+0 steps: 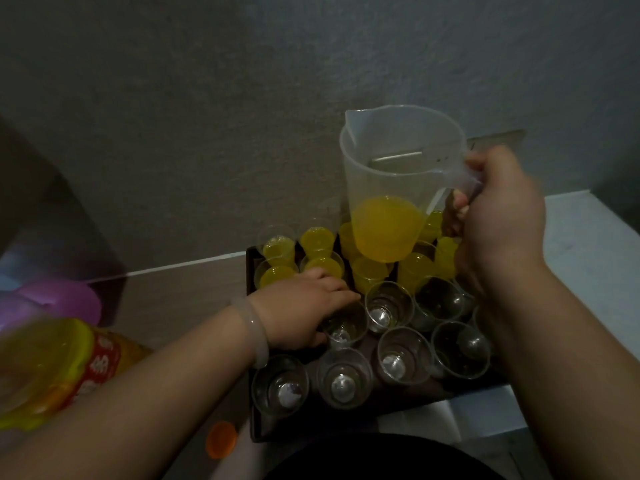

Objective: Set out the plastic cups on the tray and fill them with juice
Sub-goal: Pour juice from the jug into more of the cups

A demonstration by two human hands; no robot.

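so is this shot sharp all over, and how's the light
Head view: dim, greyish light; the empty clear plastic cups and translucent plastic jug of orange juice mid-frame are fairly sharp, with glints in the cup bottoms; the yellow bottle with a red label at the left edge is smeared; the right hand is slightly blurred.

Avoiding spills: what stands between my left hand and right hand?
Head view: filled cups and, in front, two empty cups, between the left hand gripping another empty cup and the right hand holding the jug.

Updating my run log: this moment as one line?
right hand: holds jug over tray | left hand: grips empty cup | far cups full, near cups empty
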